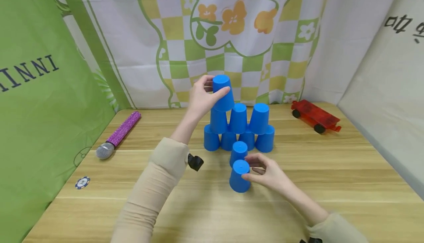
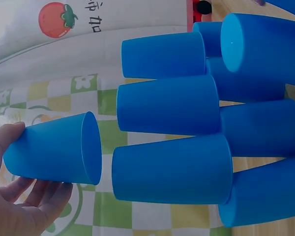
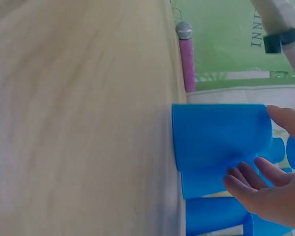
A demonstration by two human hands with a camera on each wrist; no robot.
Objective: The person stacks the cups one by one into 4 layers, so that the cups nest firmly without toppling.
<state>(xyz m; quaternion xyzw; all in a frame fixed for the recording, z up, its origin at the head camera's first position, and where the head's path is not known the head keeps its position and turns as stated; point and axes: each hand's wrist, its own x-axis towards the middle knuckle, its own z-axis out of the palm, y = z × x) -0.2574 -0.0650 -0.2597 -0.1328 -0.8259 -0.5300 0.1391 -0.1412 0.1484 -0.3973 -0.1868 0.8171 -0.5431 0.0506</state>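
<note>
My left hand [image 1: 206,95] holds an upside-down blue cup [image 1: 222,97] between thumb and fingers. In the left wrist view this held cup [image 2: 51,150] is apart from the three cups of the upper row, the middle one [image 2: 167,104] among them. That row rests on a lower row of several upturned blue cups [image 1: 212,139]. Two more blue cups stand upside down in front, one [image 1: 239,151] behind the nearest one [image 1: 240,178]. Beside the nearest cup is my right hand [image 1: 269,173], its thumb at the cup's side and its fingers loosely bent, not closed round it.
A pink glittery microphone [image 1: 122,131] lies at the left of the wooden table [image 1: 198,213], with a poker chip [image 1: 82,182] nearer the front. A red toy wagon [image 1: 314,115] stands at the back right. Patterned cloth [image 1: 238,64] hangs behind the table.
</note>
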